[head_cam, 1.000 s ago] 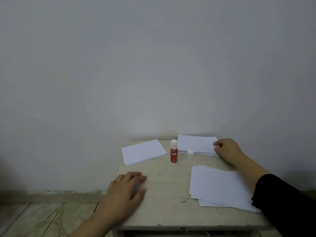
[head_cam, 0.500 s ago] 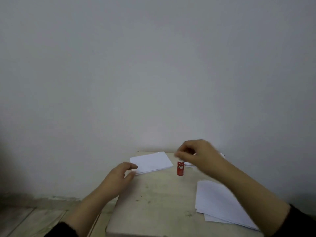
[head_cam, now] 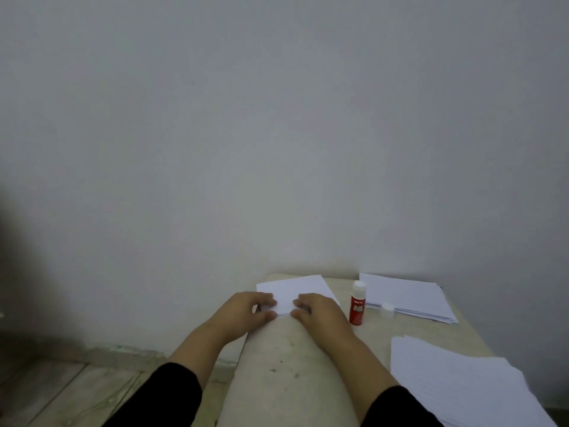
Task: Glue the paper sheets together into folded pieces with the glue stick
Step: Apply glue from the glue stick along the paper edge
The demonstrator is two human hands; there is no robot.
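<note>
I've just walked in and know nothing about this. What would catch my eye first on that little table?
Probably the red glue stick, standing upright mid-table with its white cap lying beside it. Next, the left hand and right hand, both pinching the near edge of the white sheets at the far left corner. More paper lies at the far right and near right.

both hands (head_cam: 246, 309) moved onto folded stack (head_cam: 295, 289)
</note>
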